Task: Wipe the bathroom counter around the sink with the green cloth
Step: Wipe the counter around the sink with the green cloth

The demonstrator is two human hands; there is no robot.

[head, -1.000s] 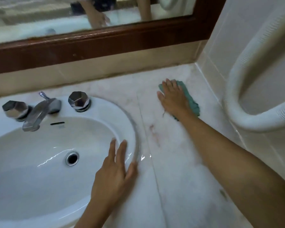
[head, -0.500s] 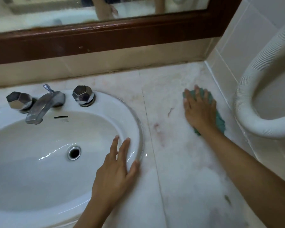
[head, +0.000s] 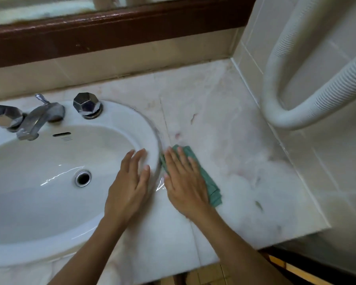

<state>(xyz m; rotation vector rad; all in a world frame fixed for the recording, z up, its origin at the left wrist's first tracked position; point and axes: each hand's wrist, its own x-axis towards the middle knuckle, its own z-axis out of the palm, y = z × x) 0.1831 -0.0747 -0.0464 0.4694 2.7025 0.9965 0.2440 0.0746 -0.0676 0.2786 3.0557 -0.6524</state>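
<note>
A person's right hand (head: 183,182) lies flat on a folded green cloth (head: 213,190) and presses it onto the pale marble table (head: 224,140), just beside the right edge of the white oval sink (head: 148,132). The right fingers (head: 180,155) are straight and held close together on top of the cloth, with the thumb out toward the sink. The cloth shows beyond the fingertips and along the outer side of the hand, and its left edge touches or nearly touches the sink's rim. The left hand (head: 130,182) rests palm down on the right rim of the sink. Its fingers (head: 141,155) are straight and slightly spread and point toward the back wall, and the thumb stands apart on the rim. The two hands lie side by side, close but not touching. A chrome faucet (head: 39,120) stands at the back of the sink between two faceted chrome knobs (head: 87,104), and a round drain (head: 83,177) sits in the middle of the basin. Faint reddish marks (head: 177,135) and a short dark streak (head: 193,118) show on the table behind the cloth. A white ribbed hose (head: 275,112) loops down against the tiled wall (head: 327,161) at the right. A dark brown mirror frame (head: 111,31) runs along the back, above a beige strip of wall.
</note>
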